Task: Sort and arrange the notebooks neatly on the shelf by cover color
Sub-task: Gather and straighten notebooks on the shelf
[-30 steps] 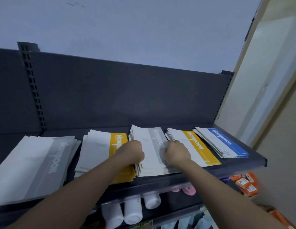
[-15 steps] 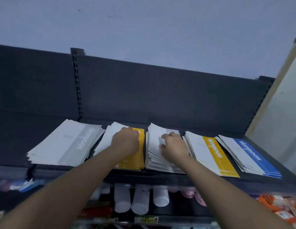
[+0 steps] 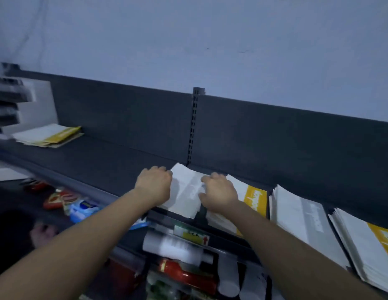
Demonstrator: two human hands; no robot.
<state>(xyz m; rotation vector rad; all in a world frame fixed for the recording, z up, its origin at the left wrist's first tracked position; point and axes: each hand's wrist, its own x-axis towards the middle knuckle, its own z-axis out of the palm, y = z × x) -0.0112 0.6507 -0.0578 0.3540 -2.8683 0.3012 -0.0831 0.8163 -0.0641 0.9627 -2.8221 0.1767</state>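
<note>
**Q:** What is the largest unit?

**A:** The dark shelf (image 3: 115,161). It runs from far left to near right. A back panel (image 3: 123,120) stands behind it, split by a slotted upright (image 3: 194,126).

**Q:** What is loaded on it?

**A:** Five piles of notebooks, all lying flat.
- The right-end yellow stack (image 3: 366,245) is nearest and is cut off by the picture edge.
- The second grey stack (image 3: 303,221) lies just to its left.
- The yellow-banded stack (image 3: 254,198) comes next, partly under the right wrist.
- The grey notebook stack (image 3: 186,191) lies just beside that one, in front of the foot of the upright.
- The far-left yellow stack (image 3: 48,135) sits well apart from the others, at the far left end of the shelf.

**Q:** Where are the hands?

**A:** Both are on the grey notebook stack. The left hand (image 3: 154,185) is at its left edge and the right hand (image 3: 219,191) at its right edge.

**Q:** How do the fingers lie?

**A:** The left fingers (image 3: 158,169) are curled down over the far left corner of the stack. The right fingers (image 3: 212,177) are curled narrow on its cover, near the right edge. Each hand holds the stack from its own side. Blur hides the fingertips.

**Q:** What is below the shelf?

**A:** White bottles (image 3: 228,276) and a red packet (image 3: 184,271). Both are blurred.
</note>
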